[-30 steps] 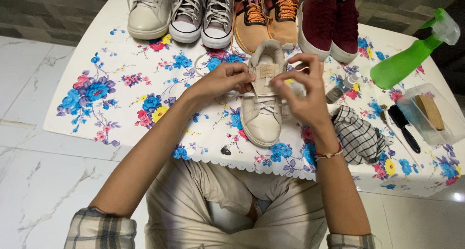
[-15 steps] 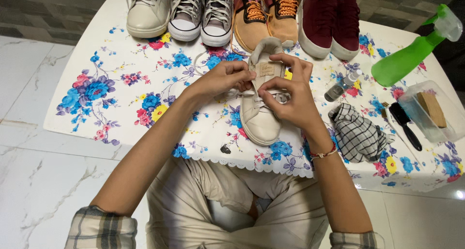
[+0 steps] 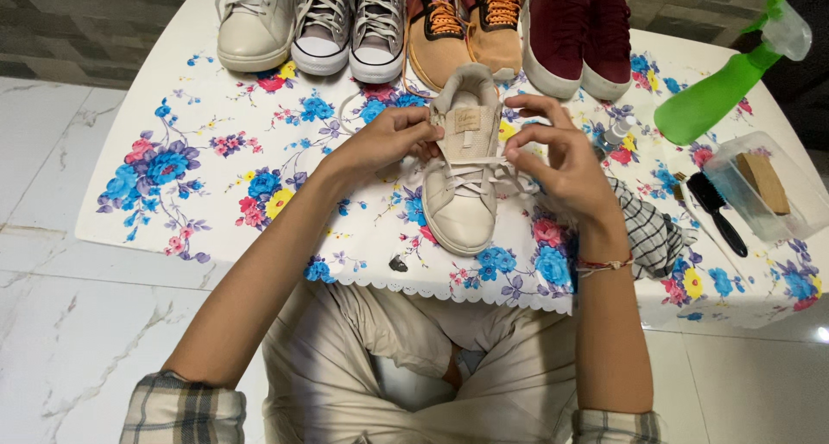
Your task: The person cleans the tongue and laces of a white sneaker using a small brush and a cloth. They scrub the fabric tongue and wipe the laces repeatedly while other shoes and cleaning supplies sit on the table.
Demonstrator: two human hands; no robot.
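A beige sneaker (image 3: pixel 462 198) lies on the flowered tablecloth (image 3: pixel 216 176) with its toe toward me. My left hand (image 3: pixel 384 142) pinches the white lace at the shoe's left side near the tongue. My right hand (image 3: pixel 557 155) holds the lace on the right side, fingers curled over the eyelets. The lace crosses the upper between both hands.
Along the far edge stand a beige shoe (image 3: pixel 255 21), a grey pair (image 3: pixel 350 25), a tan pair with orange laces (image 3: pixel 462 29) and a maroon pair (image 3: pixel 579 34). To the right are a green spray bottle (image 3: pixel 721 85), a checked cloth (image 3: pixel 648 232), a black brush (image 3: pixel 717 211) and a clear plastic box (image 3: pixel 760 189).
The view has shifted slightly. My right hand has moved a little along the shoe's right side while working the lace; the left hand stays at the tongue.
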